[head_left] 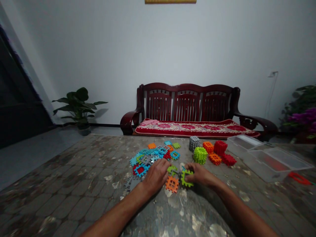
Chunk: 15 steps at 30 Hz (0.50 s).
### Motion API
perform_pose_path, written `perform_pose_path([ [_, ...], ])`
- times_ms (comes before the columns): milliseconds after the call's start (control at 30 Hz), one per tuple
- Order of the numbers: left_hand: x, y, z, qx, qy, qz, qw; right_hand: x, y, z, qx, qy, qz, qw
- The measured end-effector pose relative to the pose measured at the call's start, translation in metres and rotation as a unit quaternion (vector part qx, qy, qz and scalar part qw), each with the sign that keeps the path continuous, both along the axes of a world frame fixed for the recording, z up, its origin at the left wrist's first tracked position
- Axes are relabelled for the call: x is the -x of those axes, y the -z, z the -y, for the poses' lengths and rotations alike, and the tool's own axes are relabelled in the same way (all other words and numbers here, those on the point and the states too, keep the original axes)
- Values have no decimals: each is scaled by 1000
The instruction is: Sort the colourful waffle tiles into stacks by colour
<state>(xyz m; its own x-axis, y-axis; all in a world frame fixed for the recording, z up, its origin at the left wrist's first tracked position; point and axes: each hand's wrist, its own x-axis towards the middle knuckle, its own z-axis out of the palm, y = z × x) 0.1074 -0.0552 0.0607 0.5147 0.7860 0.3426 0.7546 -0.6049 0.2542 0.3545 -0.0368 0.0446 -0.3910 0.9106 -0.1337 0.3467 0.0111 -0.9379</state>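
Observation:
My right hand pinches a lime-green square frame piece with notched edges, held tilted just above the table. My left hand rests at the right edge of a pile of notched plastic pieces in blue, grey, red and green. Its fingers are curled, and their tips are hidden. Between the hands are another lime-green piece, close to my left fingers, and an orange window-like piece.
Right of the pile stand stacks of grey, lime-green, orange and red pieces. Farther right are a clear plastic box and a red piece. A wooden bench stands behind the patterned tabletop.

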Motion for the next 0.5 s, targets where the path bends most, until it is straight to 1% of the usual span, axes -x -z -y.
perform_pose_path([
  [100, 15, -5, -12, -37, -67, 47, 996, 12, -1, -32, -44, 38, -49, 997],
  [167, 30, -9, -19, -58, -125, 74, 988, 19, 1, -54, -108, 68, -59, 990],
  [200, 40, -10, -22, -64, -161, 84, 981, 21, 3, -64, -149, 92, -39, 984],
  [267, 61, -10, -27, -56, -232, 100, 966, 25, 8, -84, -226, 135, 62, 963],
  [300, 72, -8, -28, -47, -264, 109, 957, 28, 11, -93, -252, 144, 120, 949],
  [367, 93, 1, -30, -23, -316, 115, 942, 33, 17, -109, -276, 138, 207, 928],
  [433, 109, 14, -30, 0, -345, 114, 932, 41, 21, -125, -279, 118, 252, 919],
  [500, 119, 28, -30, 33, -364, 121, 923, 49, 23, -139, -279, 96, 304, 906],
])
